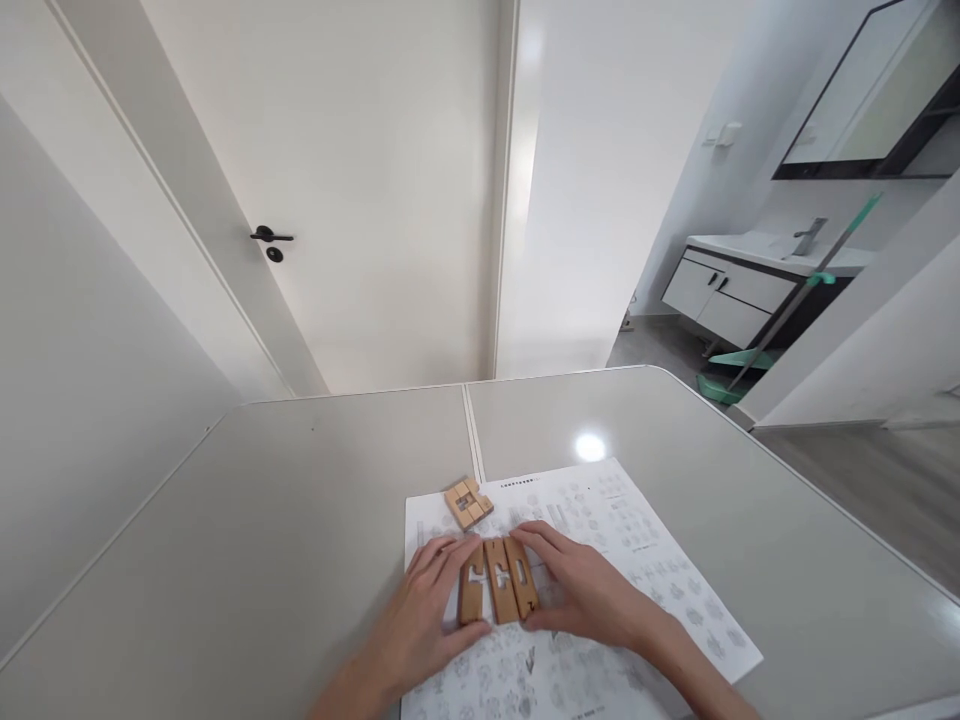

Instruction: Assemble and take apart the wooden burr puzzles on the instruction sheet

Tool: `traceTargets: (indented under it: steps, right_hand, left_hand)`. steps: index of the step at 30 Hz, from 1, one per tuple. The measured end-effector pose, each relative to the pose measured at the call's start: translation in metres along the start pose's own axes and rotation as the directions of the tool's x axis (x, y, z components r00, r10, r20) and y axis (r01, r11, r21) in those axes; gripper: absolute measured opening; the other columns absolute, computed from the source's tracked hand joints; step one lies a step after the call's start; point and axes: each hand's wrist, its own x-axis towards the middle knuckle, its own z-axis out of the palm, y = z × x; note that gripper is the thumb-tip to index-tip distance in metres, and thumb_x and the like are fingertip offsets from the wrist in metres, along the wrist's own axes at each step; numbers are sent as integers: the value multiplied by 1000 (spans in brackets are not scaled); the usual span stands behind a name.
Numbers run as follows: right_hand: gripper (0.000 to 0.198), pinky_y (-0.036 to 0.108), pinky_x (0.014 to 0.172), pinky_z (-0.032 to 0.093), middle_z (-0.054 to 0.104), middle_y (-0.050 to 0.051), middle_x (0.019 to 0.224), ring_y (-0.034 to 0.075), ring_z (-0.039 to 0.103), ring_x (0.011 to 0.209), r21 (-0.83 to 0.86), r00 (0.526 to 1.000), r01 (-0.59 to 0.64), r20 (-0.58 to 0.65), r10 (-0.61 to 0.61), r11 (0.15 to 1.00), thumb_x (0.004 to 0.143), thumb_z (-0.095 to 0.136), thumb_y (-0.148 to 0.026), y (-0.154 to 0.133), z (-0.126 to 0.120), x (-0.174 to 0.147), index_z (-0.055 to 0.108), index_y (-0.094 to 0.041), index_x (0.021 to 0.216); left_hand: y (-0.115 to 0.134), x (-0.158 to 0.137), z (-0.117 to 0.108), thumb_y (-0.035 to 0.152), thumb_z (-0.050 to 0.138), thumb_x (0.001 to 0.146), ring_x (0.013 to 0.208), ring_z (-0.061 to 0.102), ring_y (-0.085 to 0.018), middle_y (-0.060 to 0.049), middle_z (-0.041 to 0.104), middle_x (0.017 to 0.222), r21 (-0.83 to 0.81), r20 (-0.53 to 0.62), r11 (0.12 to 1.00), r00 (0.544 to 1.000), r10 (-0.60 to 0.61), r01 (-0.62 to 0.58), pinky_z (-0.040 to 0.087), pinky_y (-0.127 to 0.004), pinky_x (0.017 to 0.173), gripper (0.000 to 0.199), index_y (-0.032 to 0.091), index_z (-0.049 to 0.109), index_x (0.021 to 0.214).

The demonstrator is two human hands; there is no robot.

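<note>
Three flat, notched wooden puzzle pieces lie side by side on a printed sheet [705, 625]. My left hand [416, 622] grips the left puzzle piece [470, 607] by its ends, fingertips at the far end and thumb at the near end. The right puzzle piece [528, 597], which has a slot and a dark mark, is held the same way by my right hand [589, 592]. Between them sits the middle puzzle piece [505, 602], with a cut-out in it. Just beyond my fingers rests a small squarish wooden block assembly [466, 503] with a gap in its centre.
The sheet lies on a grey table [262, 540] with a seam across it. Behind the table stand a white door [390, 200] and a wall. To the right are a washbasin cabinet [735, 285] and a green long-handled dustpan [724, 388] on the floor.
</note>
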Motion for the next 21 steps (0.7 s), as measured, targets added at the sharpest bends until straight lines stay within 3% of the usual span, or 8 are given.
traceTargets:
  steps: [2,4,8,11,15,18,21]
  right_hand:
    - [81,40,82,58,48,9,148,28,68,99,-13,1000,-12,-10,12,1000,75,83,-34,-1,-4,-2,43,-35,146]
    - [77,40,78,58,48,10,147,24,68,89,-4,998,-37,-42,36,999,77,82,-37,-2,-6,-9,45,-35,144]
    - [71,38,75,59,46,10,149,22,66,86,74,992,-64,-104,72,995,82,78,-44,-8,-5,-23,44,-37,144]
    - [74,38,75,59,44,9,151,23,66,88,106,990,-61,-121,74,992,82,79,-44,-13,-2,-30,43,-40,146]
    - [77,40,76,60,41,10,153,23,65,90,153,987,-47,-146,69,987,82,79,-41,-17,4,-35,39,-41,148]
    - [77,40,76,60,40,11,153,24,65,92,225,976,-5,-211,54,974,83,78,-39,-19,8,-36,39,-40,149]
    - [75,38,74,60,40,12,152,26,65,98,299,950,68,-311,30,952,83,78,-41,-23,9,-32,41,-39,149]
  left_hand:
    - [1,-3,-3,25,71,84,139,47,-32,-8,52,150,3,-19,1000,1000,11,-11,46,-50,112,77,31,36,152]
    - [3,-5,-4,27,67,86,132,53,-31,-11,53,145,4,-82,999,995,-51,51,50,-48,108,63,26,44,144]
    - [7,-4,2,42,61,93,99,63,-28,-10,62,110,11,-156,980,969,-194,198,57,-42,81,25,21,59,105]
    - [9,0,7,40,56,95,89,60,-26,-6,59,94,44,-161,981,971,-179,188,53,-41,77,22,22,55,82]
    - [5,-2,8,38,49,99,91,58,-26,-6,61,92,-22,-154,986,974,-166,164,48,-44,84,26,22,57,81]
    - [5,-5,0,44,38,105,78,55,-21,-3,59,85,-221,-70,953,971,-228,208,44,-35,73,35,23,56,84]
    - [10,-1,-13,56,34,104,58,37,-14,4,41,66,-516,157,805,956,-248,293,29,-28,57,45,21,52,82]
